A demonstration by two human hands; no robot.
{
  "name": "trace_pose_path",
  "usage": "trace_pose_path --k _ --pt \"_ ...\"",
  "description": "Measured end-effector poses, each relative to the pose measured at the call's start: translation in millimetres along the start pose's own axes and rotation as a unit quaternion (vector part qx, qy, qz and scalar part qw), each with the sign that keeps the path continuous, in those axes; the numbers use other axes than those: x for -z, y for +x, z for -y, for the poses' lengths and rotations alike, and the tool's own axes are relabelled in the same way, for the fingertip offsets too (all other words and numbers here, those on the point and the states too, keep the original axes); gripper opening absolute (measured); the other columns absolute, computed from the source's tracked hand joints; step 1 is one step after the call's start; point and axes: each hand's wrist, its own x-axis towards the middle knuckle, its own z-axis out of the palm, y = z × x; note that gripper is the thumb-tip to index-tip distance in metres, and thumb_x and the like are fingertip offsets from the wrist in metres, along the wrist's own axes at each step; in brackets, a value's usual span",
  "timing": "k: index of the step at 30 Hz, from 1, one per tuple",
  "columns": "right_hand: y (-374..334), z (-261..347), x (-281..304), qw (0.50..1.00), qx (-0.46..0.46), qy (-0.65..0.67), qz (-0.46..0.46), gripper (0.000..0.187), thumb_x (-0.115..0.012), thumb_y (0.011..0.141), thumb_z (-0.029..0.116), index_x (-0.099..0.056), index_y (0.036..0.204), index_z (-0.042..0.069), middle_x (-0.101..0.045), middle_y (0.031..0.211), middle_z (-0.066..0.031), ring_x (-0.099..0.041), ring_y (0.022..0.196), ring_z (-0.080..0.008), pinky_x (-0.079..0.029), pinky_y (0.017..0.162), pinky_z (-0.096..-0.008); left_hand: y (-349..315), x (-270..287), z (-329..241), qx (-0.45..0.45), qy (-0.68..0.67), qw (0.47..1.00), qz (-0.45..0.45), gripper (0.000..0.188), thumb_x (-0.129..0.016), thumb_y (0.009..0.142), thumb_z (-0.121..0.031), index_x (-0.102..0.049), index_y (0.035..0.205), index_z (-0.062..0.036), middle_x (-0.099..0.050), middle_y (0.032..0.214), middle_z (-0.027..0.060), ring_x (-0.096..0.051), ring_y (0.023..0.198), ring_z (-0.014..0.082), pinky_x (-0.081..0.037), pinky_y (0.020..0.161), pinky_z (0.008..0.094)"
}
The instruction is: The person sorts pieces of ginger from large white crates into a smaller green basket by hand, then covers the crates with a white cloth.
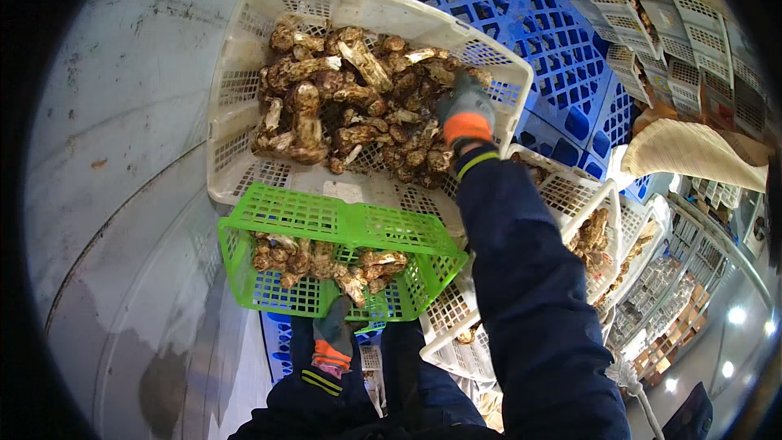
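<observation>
A large white plastic crate (pixel 346 189) holds a heap of brown, dirt-covered mushrooms (pixel 371 65) with thick pale stems. My right hand (pixel 470 104), in a grey glove with an orange cuff, reaches into the crate's right end. It touches the mushrooms there, and its fingertips are mostly hidden. Nearer to me, a tilted green plastic basket (pixel 314 213) with grid walls has several mushrooms (pixel 297 259) inside. My left hand (pixel 334 330), gloved alike, is closed on this basket's near edge, with its fingers partly out of sight.
Blue plastic pallets (pixel 562 49) lie beneath and behind the crate. More white crates (pixel 577 195) with mushrooms stand to the right, partly behind my right arm. Stacked white crates (pixel 627 8) fill the far right. A pale grey surface (pixel 138 155) takes up the left side.
</observation>
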Motion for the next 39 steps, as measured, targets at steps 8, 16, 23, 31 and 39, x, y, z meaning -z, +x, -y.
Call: trace_pose_path --k 8,16,23,31,39 --pt "42 17 -4 0.952 -0.015 -0.076 0.298 0.078 -0.070 0.071 0.043 -0.040 0.134 0.008 -0.055 0.121 -0.0205 -0.055 0.110 -0.0344 -0.046 0.090 -0.0423 18 27 21 -0.075 0.066 0.995 -0.008 0.030 -0.068 0.079 -0.010 -0.058 0.107 -0.0029 -0.061 0.097 0.0058 -0.061 0.086 0.0200 -0.052 0.075 0.0342" --pt "-47 119 4 0.904 0.097 0.207 0.361 0.080 -0.061 0.076 0.043 -0.028 0.141 0.008 -0.051 0.125 -0.0254 -0.053 0.113 -0.0370 -0.043 0.094 -0.0406 16 39 18 -0.021 -0.030 0.996 0.081 0.031 -0.069 0.078 -0.011 -0.057 0.106 -0.0061 -0.062 0.094 0.0061 -0.064 0.075 0.0208 -0.056 0.063 0.0360" --pt "-37 69 14 0.938 0.137 0.143 0.286 0.045 -0.058 0.081 0.033 -0.056 0.120 0.011 -0.061 0.114 -0.0160 -0.058 0.104 -0.0322 -0.046 0.088 -0.0393 12 26 12 0.013 -0.050 0.998 0.026 0.035 -0.069 0.078 -0.012 -0.058 0.110 -0.0045 -0.062 0.098 0.0063 -0.062 0.081 0.0211 -0.056 0.067 0.0365" --pt "56 8 -9 0.974 0.174 -0.099 0.110 0.045 -0.054 0.080 0.012 -0.052 0.125 0.017 -0.052 0.128 -0.0109 -0.054 0.110 -0.0304 -0.047 0.088 -0.0420 10 23 13 -0.055 -0.036 0.998 -0.003 0.038 -0.071 0.076 -0.013 -0.058 0.110 -0.0017 -0.061 0.104 0.0133 -0.062 0.087 0.0245 -0.054 0.078 0.0379" --pt "76 11 13 0.926 0.115 -0.286 0.220 0.023 -0.056 0.082 0.018 -0.067 0.099 0.008 -0.065 0.100 -0.0126 -0.064 0.083 -0.0288 -0.052 0.066 -0.0433 -9 -17 -16 -0.029 0.007 0.998 0.055 0.030 -0.064 0.080 -0.011 -0.057 0.108 -0.0040 -0.060 0.093 0.0052 -0.062 0.081 0.0191 -0.054 0.066 0.0331"
